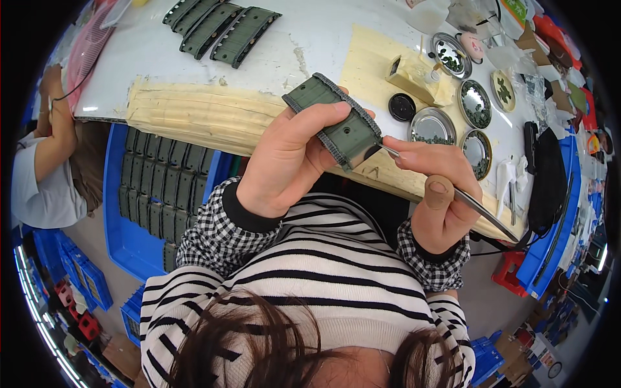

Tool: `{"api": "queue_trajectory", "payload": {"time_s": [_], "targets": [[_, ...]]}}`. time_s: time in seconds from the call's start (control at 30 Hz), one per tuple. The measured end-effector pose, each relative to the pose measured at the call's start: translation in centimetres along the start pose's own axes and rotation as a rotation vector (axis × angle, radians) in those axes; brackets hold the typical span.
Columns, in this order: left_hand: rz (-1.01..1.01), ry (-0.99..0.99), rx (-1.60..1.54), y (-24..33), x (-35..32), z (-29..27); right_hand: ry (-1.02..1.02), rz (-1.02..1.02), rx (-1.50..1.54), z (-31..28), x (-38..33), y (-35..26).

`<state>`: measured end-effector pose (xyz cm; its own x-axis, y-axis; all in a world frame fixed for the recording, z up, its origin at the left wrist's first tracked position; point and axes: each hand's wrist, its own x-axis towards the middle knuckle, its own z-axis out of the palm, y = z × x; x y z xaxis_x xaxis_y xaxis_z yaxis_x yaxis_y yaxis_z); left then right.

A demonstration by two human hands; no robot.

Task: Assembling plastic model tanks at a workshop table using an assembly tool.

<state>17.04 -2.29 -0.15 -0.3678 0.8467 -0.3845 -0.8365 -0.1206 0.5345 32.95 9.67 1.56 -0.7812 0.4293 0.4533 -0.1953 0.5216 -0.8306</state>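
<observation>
Webbing made up the piece we held: a flat olive-green strap section (337,123) with a darker ribbed border and small holes in its face, raised above the near edge of the bench (323,39). Our left hand (284,155) gripped it firmly, thumb laid along its face and fingers curled behind. Our right hand (440,194) pinched a slim metal tool (453,193) between thumb and fingers, its tip touching the strap's lower end.

We counted three similar green pieces (220,24) lying side by side near the bench's far left edge. Five round shiny metal dishes (432,126) sat toward the right end of the bench, some holding small dark parts, with one black round lid (402,107) just beside the nearest dish. One small tan block (407,77) stood behind the lid. Below the bench's left part, one blue bin (132,239) held rows of many more green pieces, too tightly packed for us to count. Another person's arm (55,129) showed at the far left.
</observation>
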Motion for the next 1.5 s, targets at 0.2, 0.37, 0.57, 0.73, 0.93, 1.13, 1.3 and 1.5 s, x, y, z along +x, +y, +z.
{"api": "queue_trajectory", "payload": {"time_s": [0.2, 0.37, 0.57, 0.73, 0.93, 1.13, 1.3, 1.5], "targets": [[-0.003, -0.030, 0.004, 0.0, 0.0, -0.3, -0.009, -0.019, -0.064, 0.1, 0.2, -0.3], [0.005, -0.016, 0.011, -0.1, 0.0, -0.1, -0.015, -0.038, -0.121, 0.1, 0.4, -0.4], [0.019, -0.032, 0.008, -0.3, 0.2, -0.4, 0.013, -0.055, -0.198, 0.8, 0.1, -0.8], [0.014, -0.025, 0.015, -0.2, 0.1, -0.4, -0.007, -0.122, -0.181, 0.6, 0.1, -0.6], [0.044, -0.017, 0.034, -0.5, 0.1, -0.2, 0.012, -0.117, -0.208, 0.7, -0.1, -0.4], [0.059, -0.004, 0.034, -0.6, 0.0, -0.1, 0.017, -0.140, -0.215, 0.9, -0.5, -0.3], [0.062, 0.005, 0.014, -0.6, -0.2, -0.3, -0.033, -0.156, -0.212, 0.6, -0.7, -0.5], [0.049, 0.030, -0.008, -0.7, -0.2, -0.2, -0.052, -0.172, -0.222, 0.5, -1.0, -0.5]]}}
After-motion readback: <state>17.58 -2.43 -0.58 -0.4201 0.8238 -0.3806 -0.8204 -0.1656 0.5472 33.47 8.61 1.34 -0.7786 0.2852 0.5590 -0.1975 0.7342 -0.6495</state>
